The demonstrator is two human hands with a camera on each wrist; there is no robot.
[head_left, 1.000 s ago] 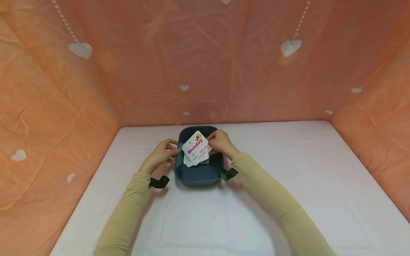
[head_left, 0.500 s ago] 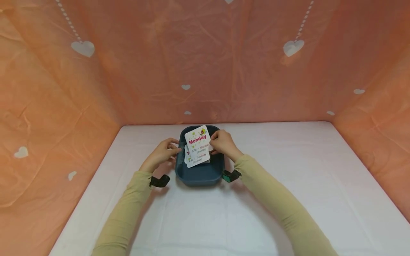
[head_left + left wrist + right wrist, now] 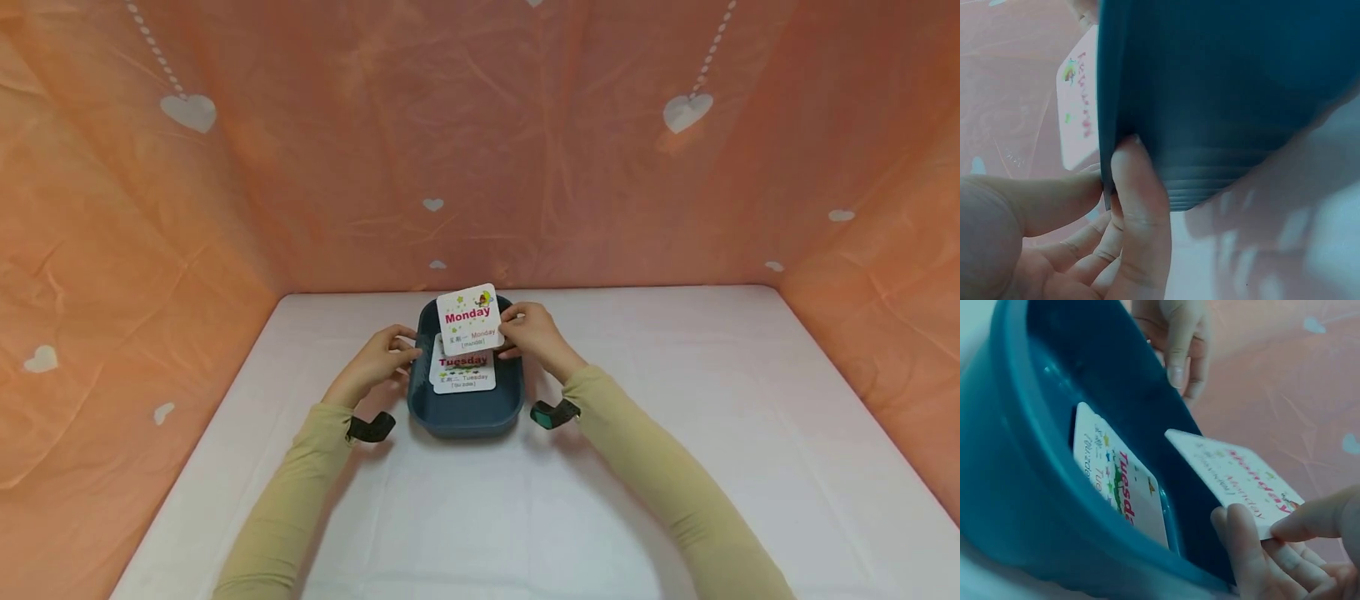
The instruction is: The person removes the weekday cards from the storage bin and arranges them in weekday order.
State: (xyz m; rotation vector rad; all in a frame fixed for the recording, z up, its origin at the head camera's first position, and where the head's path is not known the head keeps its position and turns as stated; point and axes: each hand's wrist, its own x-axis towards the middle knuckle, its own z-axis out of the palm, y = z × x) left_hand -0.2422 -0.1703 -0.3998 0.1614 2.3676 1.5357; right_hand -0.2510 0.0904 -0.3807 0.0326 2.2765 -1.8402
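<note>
A dark blue plastic basin (image 3: 467, 417) stands at the back of the table. On its left rim my left hand (image 3: 377, 362) pinches the edge between thumb and fingers, as the left wrist view shows closely. My right hand (image 3: 538, 335) pinches a white "Monday" card (image 3: 1244, 478) by its edge, between thumb and fingers, tilted above the basin. Inside the basin lies a "Tuesday" card (image 3: 1124, 481), face up; in the head view the Monday card hides its upper part. Whether more cards lie beneath it I cannot tell.
A white cloth covers the table (image 3: 480, 517). Orange fabric (image 3: 480, 150) with pale hearts walls in the back and both sides, close behind the basin. A black camera strap (image 3: 553, 414) sits at each wrist.
The right hand has lifted the Monday card up and away from the Tuesday card, turning it more level and moving slightly right. The left hand keeps its hold on the rim.
</note>
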